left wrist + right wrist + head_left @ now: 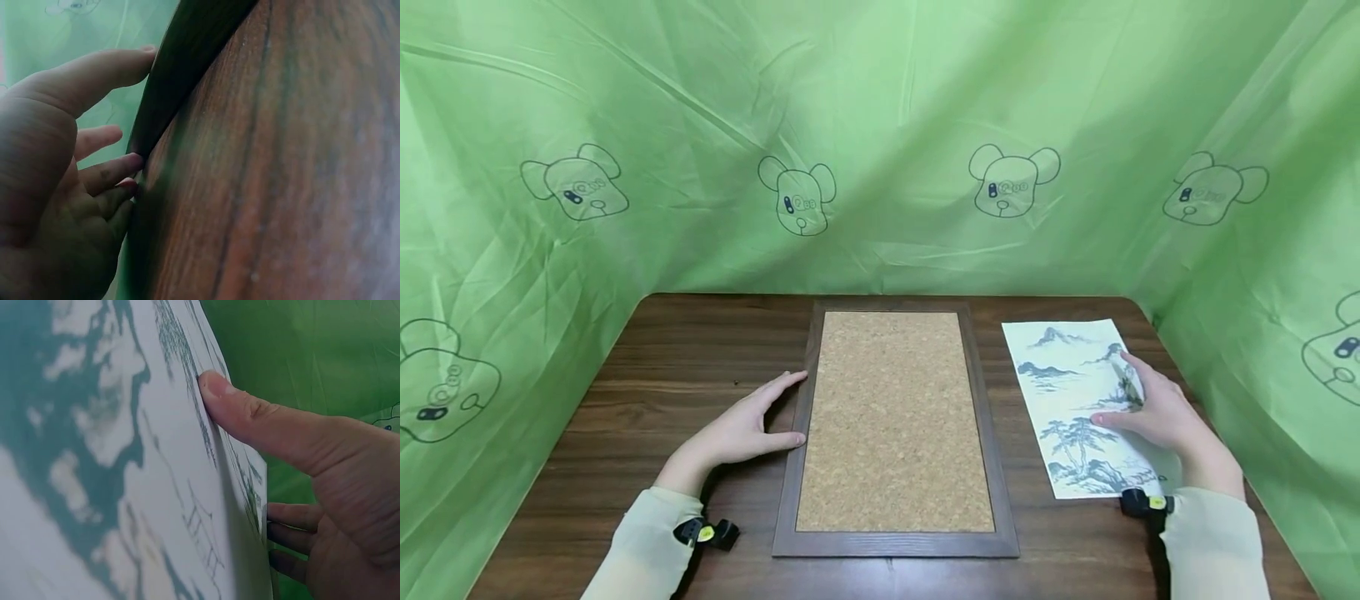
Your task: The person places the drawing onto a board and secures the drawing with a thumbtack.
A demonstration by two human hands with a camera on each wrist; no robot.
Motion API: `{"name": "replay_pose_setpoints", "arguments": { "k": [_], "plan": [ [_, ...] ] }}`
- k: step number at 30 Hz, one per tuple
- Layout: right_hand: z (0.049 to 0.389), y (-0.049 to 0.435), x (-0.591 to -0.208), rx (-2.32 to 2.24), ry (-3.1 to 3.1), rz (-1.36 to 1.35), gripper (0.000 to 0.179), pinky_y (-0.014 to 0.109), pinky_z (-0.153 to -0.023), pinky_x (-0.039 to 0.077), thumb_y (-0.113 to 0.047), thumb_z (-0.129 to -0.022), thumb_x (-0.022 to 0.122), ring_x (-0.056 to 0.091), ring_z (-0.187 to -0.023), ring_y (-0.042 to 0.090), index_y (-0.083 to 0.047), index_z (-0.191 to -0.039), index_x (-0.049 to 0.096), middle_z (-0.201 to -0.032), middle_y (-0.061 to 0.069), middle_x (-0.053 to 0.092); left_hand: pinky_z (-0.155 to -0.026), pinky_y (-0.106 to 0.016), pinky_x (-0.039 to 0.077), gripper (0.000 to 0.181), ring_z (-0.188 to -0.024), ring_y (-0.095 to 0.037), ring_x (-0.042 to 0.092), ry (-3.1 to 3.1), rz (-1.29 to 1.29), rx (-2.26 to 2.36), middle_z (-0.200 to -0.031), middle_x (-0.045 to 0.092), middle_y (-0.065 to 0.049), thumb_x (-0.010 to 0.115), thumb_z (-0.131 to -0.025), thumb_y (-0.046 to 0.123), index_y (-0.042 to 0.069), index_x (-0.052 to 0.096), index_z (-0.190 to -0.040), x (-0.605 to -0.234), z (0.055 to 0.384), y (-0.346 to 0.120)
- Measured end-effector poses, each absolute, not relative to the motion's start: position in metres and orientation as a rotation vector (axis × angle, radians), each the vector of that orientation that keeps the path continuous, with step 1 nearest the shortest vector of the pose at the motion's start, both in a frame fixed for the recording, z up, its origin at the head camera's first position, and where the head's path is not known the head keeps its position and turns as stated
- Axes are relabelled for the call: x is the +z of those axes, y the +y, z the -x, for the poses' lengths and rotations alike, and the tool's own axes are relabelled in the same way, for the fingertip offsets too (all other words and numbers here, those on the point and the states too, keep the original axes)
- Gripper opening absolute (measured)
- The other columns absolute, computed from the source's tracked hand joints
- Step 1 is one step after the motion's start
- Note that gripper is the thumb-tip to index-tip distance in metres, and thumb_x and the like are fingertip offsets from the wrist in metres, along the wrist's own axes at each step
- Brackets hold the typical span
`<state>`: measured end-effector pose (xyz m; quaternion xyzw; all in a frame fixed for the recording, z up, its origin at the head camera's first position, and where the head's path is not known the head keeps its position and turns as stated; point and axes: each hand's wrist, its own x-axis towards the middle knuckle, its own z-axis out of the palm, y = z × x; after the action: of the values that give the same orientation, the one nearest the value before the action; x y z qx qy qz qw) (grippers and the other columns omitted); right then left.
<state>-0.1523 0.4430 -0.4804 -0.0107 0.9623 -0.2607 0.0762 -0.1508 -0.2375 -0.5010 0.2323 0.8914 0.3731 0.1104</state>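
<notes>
My right hand (1157, 408) pinches the white ink-landscape paper print (1075, 392) right of the dark wood-framed cork board (895, 425); a thin sheet may crease. Left hand (741, 429), fingers straight, only touches the board's left edge, so I judge it could slide.

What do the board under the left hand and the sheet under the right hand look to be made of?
The board: a speckled tan panel, likely cork, in a dark matte frame with wood grain, possibly a wood-look finish. The sheet: thin white paper, printed or painted with an ink-wash landscape; its edge lifts at the right hand. The left hand touches the frame.
</notes>
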Motion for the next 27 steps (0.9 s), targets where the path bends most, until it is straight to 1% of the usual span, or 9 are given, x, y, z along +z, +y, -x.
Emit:
{"name": "replay_pose_setpoints", "arguments": {
  "k": [4,8,10,13,15,18,21,24,27],
  "plan": [
    [0.152,0.437,-0.478,-0.79,2.92,-0.024,0.147,0.088,-0.106,0.027,-0.054,-0.076,0.099,0.019,-0.147,0.072,-0.004,-0.175,0.003,-0.165,0.049,0.017,-0.122,-0.071,0.032,0.093,-0.163,-0.043,0.026,2.598,-0.691,1.112,-0.177,0.032,-0.014,0.086,-0.094,0.051,0.024,0.04,-0.171,-0.503,0.151,-0.238],
    [0.151,0.433,-0.475,-0.857,2.953,-0.063,0.156,0.087,-0.104,0.031,-0.045,-0.072,0.104,0.023,-0.143,0.071,-0.009,-0.175,-0.008,-0.16,0.052,0.017,-0.122,-0.071,0.031,0.092,-0.164,-0.042,0.025,2.589,-0.706,1.113,-0.177,0.031,-0.012,0.086,-0.095,0.051,0.024,0.041,-0.17,-0.504,0.152,-0.238],
    [0.152,0.432,-0.474,-0.896,2.956,-0.056,0.156,0.088,-0.104,0.03,-0.038,-0.075,0.104,0.024,-0.144,0.073,-0.013,-0.175,-0.012,-0.162,0.052,0.016,-0.123,-0.071,0.03,0.093,-0.164,-0.043,0.024,2.583,-0.707,1.115,-0.178,0.03,-0.013,0.086,-0.095,0.051,0.024,0.04,-0.171,-0.504,0.153,-0.238],
    [0.153,0.432,-0.473,-0.913,2.97,-0.001,0.143,0.085,-0.099,0.037,-0.027,-0.085,0.098,0.036,-0.137,0.074,-0.017,-0.176,-0.012,-0.158,0.052,0.027,-0.123,-0.071,0.029,0.093,-0.165,-0.042,0.023,2.576,-0.706,1.113,-0.179,0.027,-0.014,0.085,-0.095,0.051,0.024,0.039,-0.171,-0.504,0.153,-0.239],
    [0.153,0.433,-0.471,-0.892,2.986,0.04,0.129,0.079,-0.091,0.044,-0.02,-0.092,0.091,0.048,-0.127,0.071,-0.018,-0.177,-0.006,-0.15,0.049,0.042,-0.123,-0.071,0.029,0.094,-0.165,-0.041,0.022,2.573,-0.705,1.111,-0.179,0.026,-0.013,0.086,-0.095,0.052,0.024,0.038,-0.172,-0.504,0.153,-0.239],
    [0.151,0.433,-0.465,-0.833,3.002,0.077,0.099,0.067,-0.082,0.048,-0.022,-0.101,0.082,0.06,-0.113,0.059,-0.016,-0.176,0.019,-0.135,0.04,0.058,-0.124,-0.07,0.029,0.095,-0.165,-0.04,0.021,2.573,-0.707,1.109,-0.179,0.026,-0.012,0.086,-0.094,0.052,0.025,0.038,-0.172,-0.505,0.153,-0.24],
    [0.148,0.434,-0.457,-0.833,2.968,0.055,0.069,0.069,-0.091,0.046,-0.032,-0.104,0.078,0.057,-0.125,0.059,-0.012,-0.162,0.047,-0.142,0.037,0.059,-0.124,-0.071,0.028,0.094,-0.165,-0.041,0.021,2.579,-0.717,1.106,-0.179,0.026,-0.013,0.085,-0.095,0.051,0.024,0.038,-0.172,-0.506,0.153,-0.24],
    [0.143,0.435,-0.448,-0.862,2.95,0.026,0.051,0.075,-0.1,0.04,-0.04,-0.106,0.074,0.046,-0.138,0.065,-0.011,-0.147,0.063,-0.152,0.039,0.053,-0.124,-0.072,0.028,0.093,-0.165,-0.042,0.021,2.585,-0.727,1.105,-0.179,0.028,-0.013,0.085,-0.096,0.05,0.024,0.038,-0.171,-0.506,0.154,-0.24],
    [0.137,0.437,-0.438,-0.878,2.98,0.013,0.048,0.055,-0.098,0.046,-0.044,-0.106,0.074,0.056,-0.131,0.049,-0.013,-0.142,0.07,-0.147,0.033,0.061,-0.124,-0.071,0.026,0.093,-0.165,-0.042,0.021,2.583,-0.728,1.109,-0.178,0.028,-0.012,0.085,-0.095,0.049,0.023,0.039,-0.171,-0.507,0.154,-0.239]
  ]
}}
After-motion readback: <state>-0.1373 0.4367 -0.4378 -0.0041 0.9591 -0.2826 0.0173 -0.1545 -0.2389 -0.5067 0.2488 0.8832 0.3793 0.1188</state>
